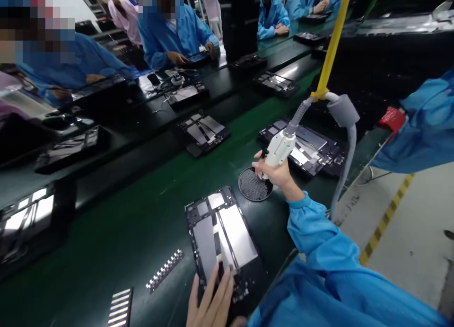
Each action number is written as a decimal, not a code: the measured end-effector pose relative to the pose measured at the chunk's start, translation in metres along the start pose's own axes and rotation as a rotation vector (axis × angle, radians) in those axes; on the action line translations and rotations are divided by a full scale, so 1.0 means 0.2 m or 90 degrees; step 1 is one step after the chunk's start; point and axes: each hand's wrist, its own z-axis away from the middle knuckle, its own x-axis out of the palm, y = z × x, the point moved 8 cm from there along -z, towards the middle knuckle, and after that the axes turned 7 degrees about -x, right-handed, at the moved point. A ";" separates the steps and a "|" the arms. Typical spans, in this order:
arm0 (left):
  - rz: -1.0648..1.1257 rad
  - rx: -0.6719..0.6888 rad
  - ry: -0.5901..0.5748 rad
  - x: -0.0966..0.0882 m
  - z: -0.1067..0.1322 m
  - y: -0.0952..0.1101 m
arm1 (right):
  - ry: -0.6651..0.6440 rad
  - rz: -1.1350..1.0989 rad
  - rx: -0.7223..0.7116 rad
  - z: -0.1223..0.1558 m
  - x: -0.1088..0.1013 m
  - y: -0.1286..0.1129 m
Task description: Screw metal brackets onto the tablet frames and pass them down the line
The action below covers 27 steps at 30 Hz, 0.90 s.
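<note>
My right hand is wrapped round a white electric screwdriver, which hangs from a yellow strap and a grey cable. Its tip points down at a round black perforated screw tray; whether it touches the tray I cannot tell. In front of me lies an opened tablet with its battery and boards exposed. My left hand rests on the tablet's near end, fingers stretched out and slightly apart. Left of the tablet lie a strip of small shiny parts and a dark card with pale bars.
More opened tablets lie along the green bench, one beyond the screwdriver and one further back. The grey cable hangs right of my forearm. Co-workers in blue smocks sit across the bench; another blue sleeve is at right.
</note>
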 end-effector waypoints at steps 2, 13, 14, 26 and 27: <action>0.055 -0.075 0.022 0.04 -0.07 -0.07 | 0.003 0.009 -0.006 0.00 0.02 0.01; 0.435 -0.620 0.245 0.22 -0.22 -0.40 | 0.010 0.092 -0.022 -0.04 0.04 0.09; 0.423 -0.622 0.257 0.21 -0.21 -0.38 | 0.009 0.096 -0.022 -0.04 0.04 0.10; 0.289 -0.655 0.282 -0.09 -0.12 -0.48 | -0.009 0.104 -0.023 -0.03 0.05 0.13; 0.282 -0.650 0.269 -0.09 -0.11 -0.51 | -0.010 0.107 -0.023 -0.03 0.05 0.12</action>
